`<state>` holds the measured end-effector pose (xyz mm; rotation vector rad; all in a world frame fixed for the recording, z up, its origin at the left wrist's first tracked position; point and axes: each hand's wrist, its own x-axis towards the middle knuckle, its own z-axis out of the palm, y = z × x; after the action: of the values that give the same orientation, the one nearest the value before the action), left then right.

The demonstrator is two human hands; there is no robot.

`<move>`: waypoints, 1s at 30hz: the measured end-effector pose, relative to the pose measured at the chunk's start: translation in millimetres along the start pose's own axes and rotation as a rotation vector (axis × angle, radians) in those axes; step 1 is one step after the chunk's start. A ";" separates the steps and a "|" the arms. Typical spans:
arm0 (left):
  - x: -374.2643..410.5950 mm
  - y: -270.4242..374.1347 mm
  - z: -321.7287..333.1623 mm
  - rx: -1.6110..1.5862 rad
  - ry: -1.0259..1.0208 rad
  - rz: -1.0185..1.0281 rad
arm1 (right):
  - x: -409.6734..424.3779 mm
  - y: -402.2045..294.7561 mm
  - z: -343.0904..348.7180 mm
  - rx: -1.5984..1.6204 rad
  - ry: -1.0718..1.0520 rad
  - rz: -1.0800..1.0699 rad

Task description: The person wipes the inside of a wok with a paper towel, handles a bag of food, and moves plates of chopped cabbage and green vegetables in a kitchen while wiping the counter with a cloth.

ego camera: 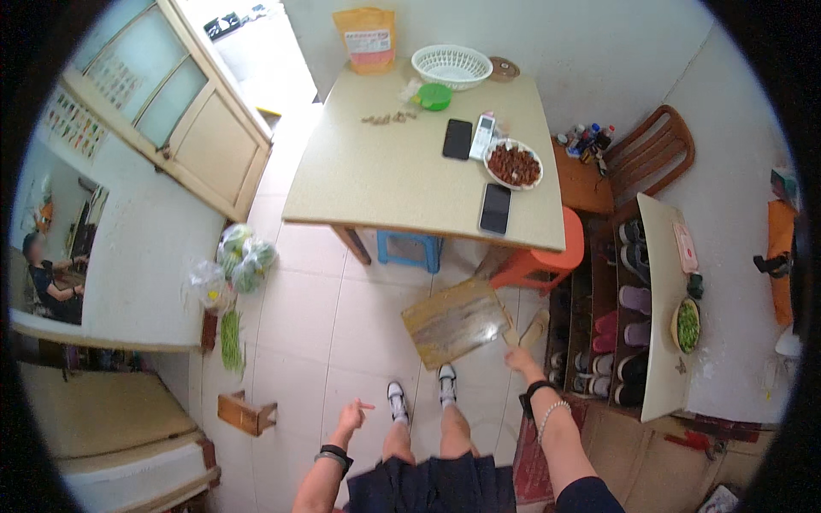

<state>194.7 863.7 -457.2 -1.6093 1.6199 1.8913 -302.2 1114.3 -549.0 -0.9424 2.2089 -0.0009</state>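
A worn, wet-looking wooden board (457, 322) is in front of my shoes, below the table's front edge. My right hand (523, 359) grips it at its right-hand end, by what looks like a short handle. My left hand (354, 415) is to the left of my shoes and holds nothing; one finger points right and the others look partly curled. Beyond the board stands a table (378, 173) with a plate of reddish-brown food (513, 164), two phones (457, 139), a white remote control (482, 136), a green bowl (435, 97) and a white plastic basket (452, 66).
An orange stool (545, 256) and a blue stool (410, 250) stand at the table. An open shoe rack (616, 320) is at the right. Bagged vegetables (247, 260), green stalks (231, 343) and a small wooden stool (244, 413) lie or stand on the left floor.
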 end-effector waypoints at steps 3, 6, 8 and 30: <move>59.9 1.6 31.5 -0.175 -0.115 -0.116 | 15.1 3.4 -8.4 0.126 -0.090 0.148; 107.9 26.3 62.6 -0.314 -0.161 -0.192 | 45.6 -9.1 -16.7 0.314 -0.032 0.240; 131.7 45.7 85.6 -0.297 -0.160 -0.220 | 70.6 -19.6 -22.4 0.340 0.082 0.271; 225.7 93.6 87.3 -0.364 -0.021 -0.287 | 78.2 -34.7 107.1 0.610 -0.227 0.376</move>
<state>-12.8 788.2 -593.6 -1.8291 1.0057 2.1172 -250.7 1068.1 -667.3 -0.1789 1.9599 -0.3533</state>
